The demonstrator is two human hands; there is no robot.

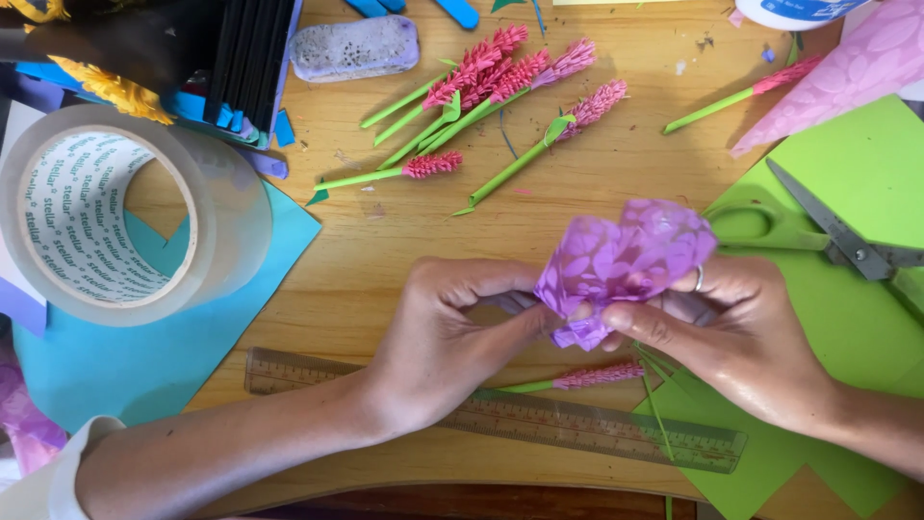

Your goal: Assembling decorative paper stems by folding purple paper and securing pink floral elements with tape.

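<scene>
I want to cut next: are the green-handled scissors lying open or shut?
Open. The scissors lie on the green paper with their grey blades parted at the pivot, untouched by either hand.

A tape roll (pixel 106 212) stands at the left of the surface (pixel 385 241), scissors (pixel 818 231) lie at the right, paper flowers (pixel 491 87) behind. A ruler (pixel 539 419) lies in front, one flower (pixel 587 376) seemingly touching it.

White sleeve (pixel 53 481) (left); finger ring (pixel 699 279)
</scene>
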